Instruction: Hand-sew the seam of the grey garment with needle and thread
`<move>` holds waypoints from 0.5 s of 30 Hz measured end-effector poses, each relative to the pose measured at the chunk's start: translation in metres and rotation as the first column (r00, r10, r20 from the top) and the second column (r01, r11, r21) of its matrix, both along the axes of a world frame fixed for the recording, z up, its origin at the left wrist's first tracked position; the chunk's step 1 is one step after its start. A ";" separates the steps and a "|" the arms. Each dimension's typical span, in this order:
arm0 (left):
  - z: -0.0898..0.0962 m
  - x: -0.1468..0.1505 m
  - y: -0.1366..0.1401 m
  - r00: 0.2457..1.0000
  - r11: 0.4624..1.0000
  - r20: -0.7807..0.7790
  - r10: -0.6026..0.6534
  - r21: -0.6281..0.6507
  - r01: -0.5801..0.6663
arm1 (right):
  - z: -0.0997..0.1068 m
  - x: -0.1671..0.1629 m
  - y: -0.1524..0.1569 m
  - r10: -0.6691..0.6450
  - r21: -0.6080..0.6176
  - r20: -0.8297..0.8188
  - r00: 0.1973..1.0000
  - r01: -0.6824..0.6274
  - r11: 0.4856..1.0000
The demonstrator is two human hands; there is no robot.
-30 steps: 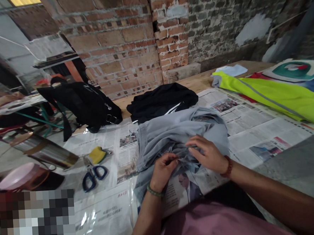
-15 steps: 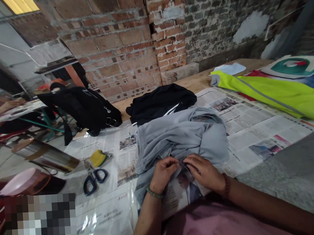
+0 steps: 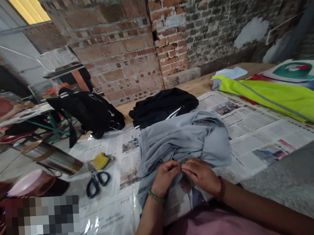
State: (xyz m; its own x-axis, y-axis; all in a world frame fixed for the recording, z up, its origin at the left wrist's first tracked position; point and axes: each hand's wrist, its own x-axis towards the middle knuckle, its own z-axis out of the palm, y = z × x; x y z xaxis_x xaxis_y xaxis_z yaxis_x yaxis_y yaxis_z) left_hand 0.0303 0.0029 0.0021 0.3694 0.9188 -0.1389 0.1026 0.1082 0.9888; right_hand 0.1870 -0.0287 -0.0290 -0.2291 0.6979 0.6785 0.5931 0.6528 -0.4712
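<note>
A crumpled grey garment (image 3: pixel 185 140) lies on a newspaper-covered table (image 3: pixel 255 125) in front of me. My left hand (image 3: pixel 166 175) pinches the near edge of the grey cloth, fingers curled. My right hand (image 3: pixel 200 175) meets it fingertip to fingertip at the same spot on the cloth's edge. Whether the fingers hold a needle or thread there is too small to tell. Both wrists wear bead bracelets.
Blue-handled scissors (image 3: pixel 97 181) and a yellow-green object (image 3: pixel 100 160) lie left of the garment. A black garment (image 3: pixel 163 106) and a black bag (image 3: pixel 89 111) sit behind. A neon yellow vest (image 3: pixel 275 96) and an iron (image 3: pixel 292 70) are at right. A brick wall (image 3: pixel 131 51) backs the table.
My right hand has come off the top of the grey cloth and moved back toward me to meet the left hand at the cloth's near edge. The view shifted slightly.
</note>
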 end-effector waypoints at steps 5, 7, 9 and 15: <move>0.001 -0.001 0.001 1.000 1.000 0.017 0.003 0.012 -0.003 | -0.003 -0.002 0.003 -0.002 -0.082 -0.098 0.995 -0.006 0.997; 0.001 0.000 0.001 1.000 1.000 0.019 -0.001 0.013 0.001 | -0.004 -0.002 0.003 -0.009 -0.129 -0.124 0.992 -0.008 0.992; 0.001 0.000 0.001 1.000 1.000 0.017 -0.009 0.014 0.008 | -0.003 -0.001 0.003 -0.017 -0.170 -0.141 0.990 -0.008 0.985; -0.003 0.002 0.000 0.999 0.998 -0.045 0.028 0.049 -0.025 | 0.008 0.000 0.001 -0.027 -0.217 -0.243 0.970 -0.027 0.976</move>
State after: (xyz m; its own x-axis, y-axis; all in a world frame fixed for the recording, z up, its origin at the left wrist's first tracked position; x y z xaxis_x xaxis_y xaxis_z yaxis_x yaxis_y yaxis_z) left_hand 0.0325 0.0034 -0.0006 0.3392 0.9342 -0.1105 0.1455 0.0639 0.9873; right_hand 0.1871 -0.0277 -0.0208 -0.0760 0.8343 0.5461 0.4433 0.5188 -0.7309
